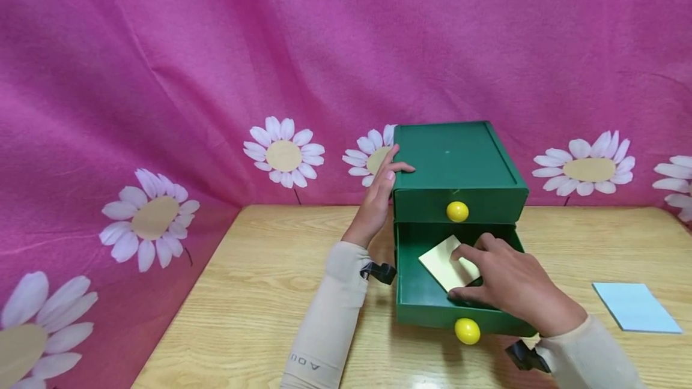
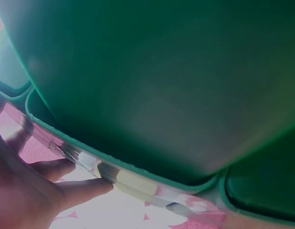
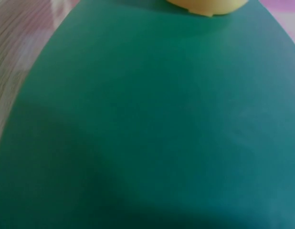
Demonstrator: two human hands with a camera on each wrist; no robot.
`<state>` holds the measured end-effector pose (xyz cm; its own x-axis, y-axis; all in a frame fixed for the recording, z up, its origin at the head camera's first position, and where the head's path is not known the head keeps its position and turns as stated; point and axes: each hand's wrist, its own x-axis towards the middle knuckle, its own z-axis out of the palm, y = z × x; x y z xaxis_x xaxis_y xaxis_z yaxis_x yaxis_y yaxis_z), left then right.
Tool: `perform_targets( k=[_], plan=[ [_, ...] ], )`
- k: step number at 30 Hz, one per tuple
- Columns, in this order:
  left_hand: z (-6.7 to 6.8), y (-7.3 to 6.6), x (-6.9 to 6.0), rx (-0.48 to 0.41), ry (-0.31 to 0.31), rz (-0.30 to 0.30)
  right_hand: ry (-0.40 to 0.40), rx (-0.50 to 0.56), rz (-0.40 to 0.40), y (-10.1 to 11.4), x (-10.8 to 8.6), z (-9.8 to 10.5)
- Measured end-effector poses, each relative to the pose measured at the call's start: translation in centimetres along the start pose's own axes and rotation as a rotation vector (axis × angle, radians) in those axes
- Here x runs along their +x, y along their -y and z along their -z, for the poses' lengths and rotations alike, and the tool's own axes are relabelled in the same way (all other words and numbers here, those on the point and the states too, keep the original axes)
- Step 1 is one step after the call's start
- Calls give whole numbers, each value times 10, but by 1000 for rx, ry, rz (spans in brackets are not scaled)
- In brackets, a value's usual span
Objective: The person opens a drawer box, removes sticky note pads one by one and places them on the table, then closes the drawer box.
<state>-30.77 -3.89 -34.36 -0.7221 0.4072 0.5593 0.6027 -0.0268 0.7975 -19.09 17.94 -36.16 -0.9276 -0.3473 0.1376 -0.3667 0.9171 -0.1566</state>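
A green two-drawer box (image 1: pixel 449 155) stands on the table, its lower drawer (image 1: pixel 413 284) pulled out. My left hand (image 1: pixel 376 200) rests against the box's left side, fingertips at the top edge; in the left wrist view its fingers (image 2: pixel 88 190) spread beside the green wall. A pale yellow sticky-note pad (image 1: pixel 439 260) lies askew inside the lower drawer. Over it reaches my right hand (image 1: pixel 513 281), fingers bent and spread, the index at the pad and the thumb near its front corner. The right wrist view shows green plastic and a yellow knob (image 3: pixel 209 4), but no fingers.
A light blue sticky-note pad (image 1: pixel 638 308) lies on the wooden table (image 1: pixel 259 293) to the right. Yellow round knobs stick out from the upper drawer (image 1: pixel 424 206) and the lower one. A pink flowered cloth (image 1: pixel 335 47) hangs behind and at the left.
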Motion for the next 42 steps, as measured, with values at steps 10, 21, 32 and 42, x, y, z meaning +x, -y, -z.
perform_targets(
  k=[10,21,32,42],
  plan=[
    [0,-9,0,14,7,3,-12,-36,-5,0,0,-1],
    [-1,-7,-1,15,9,-15,-35,-43,23,-2,-3,-4],
    [-1,-10,-1,18,11,4,-16,-26,23,-2,-2,-3],
    [0,-10,-2,17,7,15,-23,-16,41,-1,-1,-2]
  ],
)
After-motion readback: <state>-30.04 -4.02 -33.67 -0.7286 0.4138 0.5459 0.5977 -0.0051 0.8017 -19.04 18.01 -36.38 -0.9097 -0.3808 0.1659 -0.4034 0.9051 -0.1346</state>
